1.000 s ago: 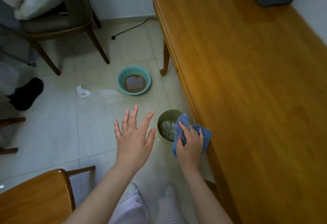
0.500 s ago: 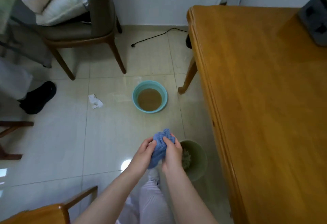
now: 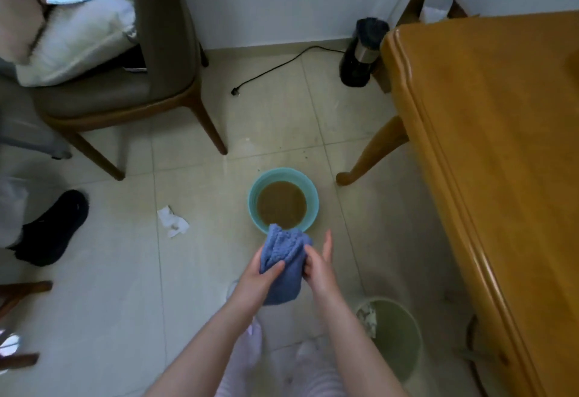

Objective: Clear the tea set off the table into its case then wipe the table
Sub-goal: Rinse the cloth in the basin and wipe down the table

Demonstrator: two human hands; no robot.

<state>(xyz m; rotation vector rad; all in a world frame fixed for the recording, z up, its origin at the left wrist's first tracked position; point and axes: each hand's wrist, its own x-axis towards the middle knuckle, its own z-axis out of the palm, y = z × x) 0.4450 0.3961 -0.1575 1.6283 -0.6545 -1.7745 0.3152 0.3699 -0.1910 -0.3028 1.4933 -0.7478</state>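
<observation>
A blue cloth (image 3: pixel 285 263) hangs between both hands above the tiled floor, just in front of a teal basin (image 3: pixel 283 198) of brown water. My left hand (image 3: pixel 261 274) grips the cloth's left side, thumb across its front. My right hand (image 3: pixel 319 266) holds the cloth's right side with its thumb, the fingers straight. The wooden table (image 3: pixel 488 152) runs down the right; the part in view is bare. No tea set or case is in view.
A green bin (image 3: pixel 396 334) with scraps stands by my right forearm, close to the table edge. A grey chair (image 3: pixel 131 74) stands at the far left, a black appliance (image 3: pixel 360 52) with a cord near the wall. A crumpled tissue (image 3: pixel 171 222) and another person's black shoe (image 3: pixel 51 227) lie to the left.
The view turned left, away from the table. My left hand, open a second ago, joined my right on the cloth. Both hands carried it forward from the bin toward the teal basin.
</observation>
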